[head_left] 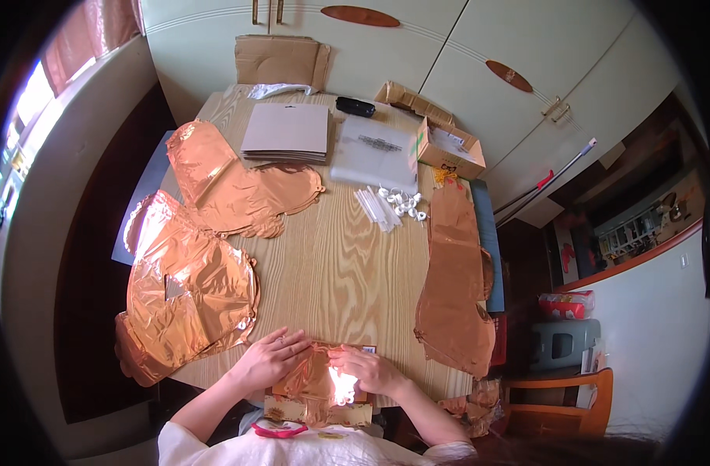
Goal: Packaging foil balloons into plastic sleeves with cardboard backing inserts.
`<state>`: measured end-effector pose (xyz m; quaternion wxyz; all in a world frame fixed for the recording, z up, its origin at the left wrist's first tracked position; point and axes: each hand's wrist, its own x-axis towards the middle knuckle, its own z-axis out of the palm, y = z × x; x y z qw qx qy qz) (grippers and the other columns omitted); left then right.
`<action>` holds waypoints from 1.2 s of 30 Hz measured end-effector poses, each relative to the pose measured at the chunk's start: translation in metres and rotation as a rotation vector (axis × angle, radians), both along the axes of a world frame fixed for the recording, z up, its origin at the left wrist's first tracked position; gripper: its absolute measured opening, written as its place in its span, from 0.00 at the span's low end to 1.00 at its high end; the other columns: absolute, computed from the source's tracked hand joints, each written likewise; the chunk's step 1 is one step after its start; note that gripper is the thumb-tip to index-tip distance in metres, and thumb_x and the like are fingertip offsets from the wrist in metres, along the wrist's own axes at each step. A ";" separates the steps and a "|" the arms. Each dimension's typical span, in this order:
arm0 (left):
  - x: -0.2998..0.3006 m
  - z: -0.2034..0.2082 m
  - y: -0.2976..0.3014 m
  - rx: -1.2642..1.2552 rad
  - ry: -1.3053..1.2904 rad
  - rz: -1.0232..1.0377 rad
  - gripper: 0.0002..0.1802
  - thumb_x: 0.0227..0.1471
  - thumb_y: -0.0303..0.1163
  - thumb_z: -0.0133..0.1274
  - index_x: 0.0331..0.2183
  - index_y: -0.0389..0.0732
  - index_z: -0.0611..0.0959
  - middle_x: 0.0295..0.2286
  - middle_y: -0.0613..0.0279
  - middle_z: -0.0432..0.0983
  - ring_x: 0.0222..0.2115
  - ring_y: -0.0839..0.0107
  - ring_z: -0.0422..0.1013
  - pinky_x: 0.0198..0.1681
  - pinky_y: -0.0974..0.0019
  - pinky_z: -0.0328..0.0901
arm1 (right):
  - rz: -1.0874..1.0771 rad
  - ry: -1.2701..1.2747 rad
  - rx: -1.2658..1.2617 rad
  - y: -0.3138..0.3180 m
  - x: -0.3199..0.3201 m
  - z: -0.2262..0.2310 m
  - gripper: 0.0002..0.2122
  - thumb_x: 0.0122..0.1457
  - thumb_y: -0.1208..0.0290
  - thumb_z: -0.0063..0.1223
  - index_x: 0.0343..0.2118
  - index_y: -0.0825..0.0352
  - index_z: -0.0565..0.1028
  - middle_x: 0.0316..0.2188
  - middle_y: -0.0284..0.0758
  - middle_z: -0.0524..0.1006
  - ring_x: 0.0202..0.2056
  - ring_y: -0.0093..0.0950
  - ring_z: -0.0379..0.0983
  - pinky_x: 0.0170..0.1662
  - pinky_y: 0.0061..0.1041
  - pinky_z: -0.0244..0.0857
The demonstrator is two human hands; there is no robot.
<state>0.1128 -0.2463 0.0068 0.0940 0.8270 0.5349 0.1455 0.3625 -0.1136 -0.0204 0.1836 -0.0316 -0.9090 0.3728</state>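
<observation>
A folded copper-coloured foil balloon [307, 379] lies at the table's near edge, with light glaring off its right part. My left hand [273, 359] rests flat on its left side, fingers stretched out. From the right, my right hand [368, 370] lies across its upper right part with the fingers laid out on the foil. Below the foil, close to my body, a printed card with gold patterns [287, 409] shows in part. Flat foil balloons [196, 291] of the same colour spread over the left side, and a long folded one [454, 287] lies at the right.
A stack of grey-beige cards [285, 130], clear plastic bags [374, 151], white sticks [377, 210] and small white cups [401, 203] lie farther back. Beyond them stand a small cardboard box [452, 151] and a black object [355, 106]. A wooden chair [561, 415] stands at the right.
</observation>
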 end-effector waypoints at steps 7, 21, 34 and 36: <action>0.004 0.006 -0.003 -0.067 0.003 0.004 0.29 0.49 0.32 0.50 0.55 0.38 0.74 0.56 0.58 0.69 0.59 0.65 0.64 0.63 0.58 0.55 | -0.054 0.007 0.042 -0.004 0.002 0.005 0.13 0.48 0.87 0.47 0.37 0.72 0.75 0.45 0.39 0.78 0.53 0.35 0.73 0.60 0.38 0.65; 0.009 0.001 -0.014 -0.041 -0.026 0.029 0.32 0.47 0.42 0.54 0.52 0.33 0.75 0.54 0.51 0.71 0.57 0.58 0.65 0.63 0.56 0.57 | -0.023 -0.057 0.077 -0.006 0.015 0.011 0.16 0.55 0.68 0.55 0.45 0.68 0.73 0.50 0.40 0.75 0.55 0.35 0.70 0.60 0.38 0.64; 0.025 0.014 -0.002 -0.124 -0.048 0.147 0.30 0.49 0.50 0.56 0.41 0.31 0.81 0.48 0.47 0.75 0.53 0.56 0.69 0.58 0.56 0.63 | -0.409 -0.348 0.376 -0.043 -0.018 0.010 0.22 0.58 0.67 0.53 0.54 0.72 0.71 0.55 0.41 0.70 0.43 0.32 0.72 0.42 0.28 0.70; 0.034 0.009 -0.001 -0.096 -0.020 0.199 0.24 0.48 0.44 0.58 0.40 0.33 0.81 0.45 0.49 0.76 0.50 0.59 0.71 0.54 0.58 0.66 | -0.416 -0.351 0.387 -0.044 -0.018 0.008 0.22 0.57 0.67 0.52 0.54 0.71 0.71 0.55 0.40 0.70 0.45 0.31 0.71 0.44 0.30 0.69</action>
